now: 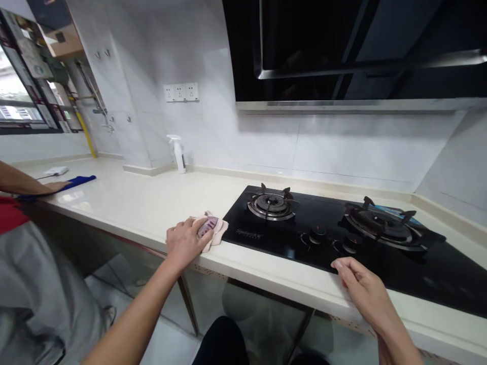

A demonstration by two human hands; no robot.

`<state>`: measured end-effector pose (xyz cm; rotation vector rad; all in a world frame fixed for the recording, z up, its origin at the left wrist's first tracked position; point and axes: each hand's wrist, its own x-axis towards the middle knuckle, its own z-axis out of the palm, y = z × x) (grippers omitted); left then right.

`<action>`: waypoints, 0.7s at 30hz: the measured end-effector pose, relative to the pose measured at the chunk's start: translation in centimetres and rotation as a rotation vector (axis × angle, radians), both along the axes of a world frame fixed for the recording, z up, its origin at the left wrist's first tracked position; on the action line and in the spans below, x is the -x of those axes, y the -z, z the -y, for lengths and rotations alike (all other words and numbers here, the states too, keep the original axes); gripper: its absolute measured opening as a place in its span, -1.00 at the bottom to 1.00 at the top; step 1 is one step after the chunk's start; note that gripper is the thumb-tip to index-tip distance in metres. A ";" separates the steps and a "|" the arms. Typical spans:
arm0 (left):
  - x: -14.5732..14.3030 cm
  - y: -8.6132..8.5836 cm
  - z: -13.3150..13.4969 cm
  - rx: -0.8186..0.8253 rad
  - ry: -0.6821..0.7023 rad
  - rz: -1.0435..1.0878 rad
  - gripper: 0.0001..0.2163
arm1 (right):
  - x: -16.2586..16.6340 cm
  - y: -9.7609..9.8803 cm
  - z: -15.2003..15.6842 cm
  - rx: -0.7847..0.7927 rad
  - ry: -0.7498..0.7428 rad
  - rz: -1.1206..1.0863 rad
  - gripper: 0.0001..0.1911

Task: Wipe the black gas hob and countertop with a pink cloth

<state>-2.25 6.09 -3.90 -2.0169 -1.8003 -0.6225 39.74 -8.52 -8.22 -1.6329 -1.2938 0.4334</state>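
A pale cloth with a purple patterned patch (218,234) lies bunched on the counter beside the left front corner of the black gas cooktop (274,244). My left hand (186,240) presses down on it, fingers closed over its left side. Over the counter's front edge, just in front of the cooktop's knobs (317,234), is my right hand (359,284). Its fingers are curled together, and nothing shows in them. Two burners with pan supports stand on the cooktop, the left one (272,205) nearer the cloth.
A white spray bottle (178,154) stands against the back wall. At far left, a co-worker's hand (57,186) rests on a blue cloth (78,181) near a small white device (56,171). The black range hood (342,56) overhangs the cooktop. Below runs the counter's front edge (266,264).
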 end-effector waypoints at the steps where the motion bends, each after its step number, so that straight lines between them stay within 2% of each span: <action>1: -0.7 0.1 0.4 -0.012 -0.001 -0.017 -0.57 | 0.0 0.1 0.0 0.008 -0.007 -0.013 -0.54; 6: -4.3 1.0 2.7 -0.125 0.023 -0.031 -0.61 | -0.3 0.5 -0.1 0.037 -0.016 -0.030 -0.53; 11: -5.8 1.8 5.0 -0.193 0.100 0.022 -0.67 | -0.2 0.2 0.0 0.026 0.013 0.009 -0.52; 16: -8.4 2.5 7.7 -0.214 0.311 0.162 -0.70 | -0.3 0.1 0.0 0.021 0.042 0.030 -0.53; 21: -14.4 3.0 9.6 -0.131 0.578 0.283 -0.66 | -0.7 0.4 -0.2 -0.011 0.076 0.019 -0.53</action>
